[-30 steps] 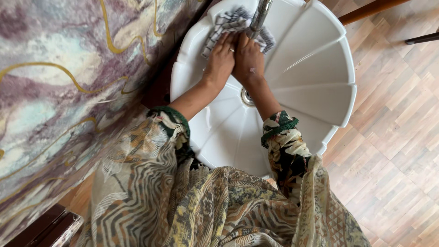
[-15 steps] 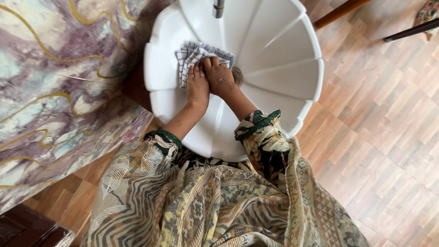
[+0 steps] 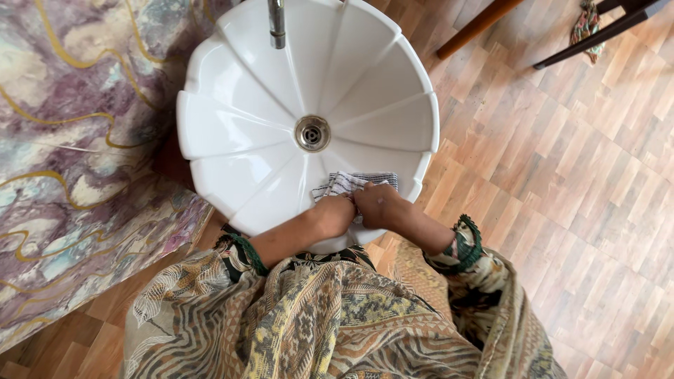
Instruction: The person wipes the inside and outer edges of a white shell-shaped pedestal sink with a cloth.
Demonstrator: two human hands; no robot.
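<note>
Item one: my left hand [image 3: 333, 214], fingers curled down and closed over the near edge of the checked cloth [image 3: 354, 184], pressing it onto the basin wall.

Item two: my right hand [image 3: 378, 204], just beside the left and touching it at the knuckles, fingers likewise bent and closed on the same cloth. How tightly either hand grips, I cannot tell, since the fingertips are tucked under.

Item three: the checked cloth, white with dark lines, bunched and lying inside the basin on the segment nearest my body, between the drain and the rim; only the part beyond my fingers shows.

Item four: the white basin [image 3: 232, 130], round, with a scalloped rim and ridges running from the rim to the centre (like petals).

Item five: the metal drain [image 3: 312, 133], at the centre of the basin, apart from the cloth.

Item six: the metal tap [image 3: 277, 22], reaching over the far side of the basin, well apart from both hands.

Item seven: my sleeves, patterned with green trim at the cuffs [image 3: 468, 242], pushed up the forearms.

Item eight: the marbled surface [image 3: 77, 140], purple and grey with gold veins, to the left of the basin.

Item nine: the wooden floor [image 3: 562, 182], in short planks, to the right.
</note>
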